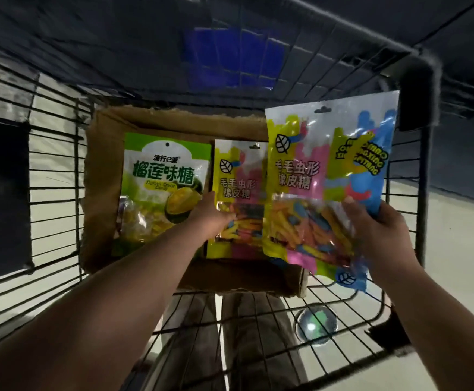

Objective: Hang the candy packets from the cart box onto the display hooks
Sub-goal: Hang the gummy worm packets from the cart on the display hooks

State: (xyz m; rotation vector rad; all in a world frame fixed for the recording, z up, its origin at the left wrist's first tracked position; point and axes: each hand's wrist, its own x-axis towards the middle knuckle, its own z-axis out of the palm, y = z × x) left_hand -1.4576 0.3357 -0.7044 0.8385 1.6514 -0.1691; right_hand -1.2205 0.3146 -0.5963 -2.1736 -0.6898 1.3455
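- Right grip (376, 235) is holding the raised gummy packet (329, 176) by its lower right edge, thumb on the front and fingers behind. The packet fans up and to the left of that grip, above the cart box (100, 193).
- Left grip (210, 218) is down in the box, fingertips on a second gummy packet (238, 176) just right of it. I cannot tell whether it has closed on the packet or only touches it.
- Just left of the left grip a green durian candy packet (162, 187) leans inside the box, untouched.
- The box sits in the wire cart (55, 193), which surrounds both grips.
- Progress, as I read it: this is the pick-up stage. One packet is lifted and another is being reached for. No display hooks are in view, so every packet seen here has yet to be hung.
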